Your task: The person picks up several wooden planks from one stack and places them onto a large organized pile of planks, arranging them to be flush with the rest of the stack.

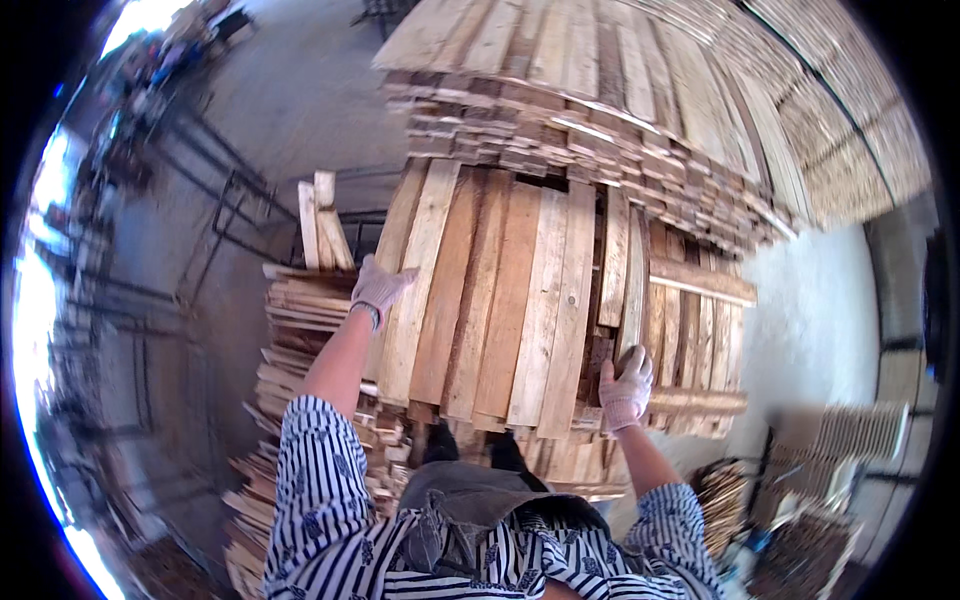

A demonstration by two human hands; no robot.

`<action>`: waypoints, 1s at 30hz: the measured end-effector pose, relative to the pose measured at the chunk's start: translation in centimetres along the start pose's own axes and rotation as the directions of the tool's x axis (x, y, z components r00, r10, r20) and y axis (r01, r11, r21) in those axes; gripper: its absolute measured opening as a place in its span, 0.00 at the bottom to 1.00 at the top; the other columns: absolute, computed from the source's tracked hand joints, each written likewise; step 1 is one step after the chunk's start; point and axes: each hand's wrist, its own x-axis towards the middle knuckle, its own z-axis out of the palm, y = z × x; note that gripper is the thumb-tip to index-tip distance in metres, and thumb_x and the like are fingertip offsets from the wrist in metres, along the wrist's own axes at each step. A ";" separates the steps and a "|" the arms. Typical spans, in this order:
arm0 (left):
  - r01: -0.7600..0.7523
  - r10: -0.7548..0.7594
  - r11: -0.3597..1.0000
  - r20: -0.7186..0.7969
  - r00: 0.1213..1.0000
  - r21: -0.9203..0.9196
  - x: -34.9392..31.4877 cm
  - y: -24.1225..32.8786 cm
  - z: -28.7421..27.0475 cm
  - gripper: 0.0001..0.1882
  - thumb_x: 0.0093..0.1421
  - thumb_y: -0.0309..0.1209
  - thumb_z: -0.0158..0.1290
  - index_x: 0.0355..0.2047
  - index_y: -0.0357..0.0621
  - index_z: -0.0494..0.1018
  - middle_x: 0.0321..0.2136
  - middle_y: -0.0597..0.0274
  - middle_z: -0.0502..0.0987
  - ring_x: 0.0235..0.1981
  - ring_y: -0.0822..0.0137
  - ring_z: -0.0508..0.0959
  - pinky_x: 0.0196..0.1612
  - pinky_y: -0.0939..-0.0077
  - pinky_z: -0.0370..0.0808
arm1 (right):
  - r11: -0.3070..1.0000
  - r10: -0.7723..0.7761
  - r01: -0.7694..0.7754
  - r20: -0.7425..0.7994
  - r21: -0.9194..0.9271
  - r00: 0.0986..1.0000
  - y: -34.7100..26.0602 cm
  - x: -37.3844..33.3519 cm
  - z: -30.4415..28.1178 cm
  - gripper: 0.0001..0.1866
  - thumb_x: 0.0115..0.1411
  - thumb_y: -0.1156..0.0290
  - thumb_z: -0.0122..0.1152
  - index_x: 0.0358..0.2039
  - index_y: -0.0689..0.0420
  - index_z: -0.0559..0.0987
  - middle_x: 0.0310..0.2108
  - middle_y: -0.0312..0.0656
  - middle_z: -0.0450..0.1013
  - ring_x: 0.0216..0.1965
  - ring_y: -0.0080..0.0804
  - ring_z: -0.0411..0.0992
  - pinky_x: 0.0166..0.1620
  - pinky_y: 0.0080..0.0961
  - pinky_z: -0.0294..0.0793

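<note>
Right hand (pixel 627 388) is at the near end of a narrow plank (pixel 636 270); the plank runs straight away from it toward the far side, tipped slightly right. Right hand is clearly nearer than the left. Thumb sits on the left of the plank end, fingers on the right, partly curled; can't tell whether it's gripping or just resting.

Just left of that plank, a short plank (pixel 614 262) lies parallel, ending well before the near edge and leaving a dark gap (pixel 600 350) below it.

Left hand (pixel 380 285) is over the leftmost plank (pixel 400 215), thumb spread wide toward the next one, no grasp visible. Both hands wear pale knit gloves. Between them: a tight row of planks (pixel 512 300), all long axes near-to-far, near ends slightly uneven.

Material: rough-sawn wood, flat rectangular faces, cream to orange-brown, dark streaks, some knots. Right of the narrow plank, two battens (pixel 700 281) (pixel 697 401) run crosswise over lower boards. Beyond the row, a taller stack (pixel 570 120) shows ragged end grain. Left, a loose pile (pixel 300 305) of thin, jagged-ended boards.
</note>
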 end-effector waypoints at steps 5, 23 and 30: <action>-0.119 0.129 0.987 -0.091 0.987 0.112 -7.7 5.8 -3.4 0.47 0.55 0.59 0.62 0.62 0.34 0.64 0.60 0.37 0.71 0.63 0.45 0.71 0.62 0.52 0.69 | 0.999 -0.049 0.049 -0.024 0.007 0.999 1.9 0.8 1.1 0.44 0.62 0.50 0.64 0.71 0.56 0.58 0.67 0.61 0.60 0.65 0.62 0.63 0.65 0.48 0.67; -0.376 0.352 0.888 -0.135 0.926 -0.266 -34.6 -7.5 4.6 0.30 0.60 0.40 0.59 0.60 0.40 0.70 0.58 0.47 0.74 0.65 0.50 0.69 0.69 0.54 0.63 | 0.491 -0.840 0.231 0.387 0.840 0.379 -15.3 -16.3 -0.2 0.13 0.70 0.64 0.60 0.45 0.61 0.80 0.39 0.44 0.79 0.38 0.27 0.76 0.44 0.25 0.77; 0.265 -0.392 0.612 0.005 0.920 -0.745 -36.6 -24.7 6.3 0.24 0.66 0.43 0.58 0.57 0.43 0.74 0.49 0.53 0.83 0.50 0.54 0.82 0.54 0.70 0.77 | 0.722 -0.692 0.184 0.696 0.667 0.194 -25.5 -28.4 8.8 0.13 0.74 0.65 0.53 0.48 0.59 0.80 0.40 0.37 0.78 0.41 0.25 0.74 0.47 0.20 0.73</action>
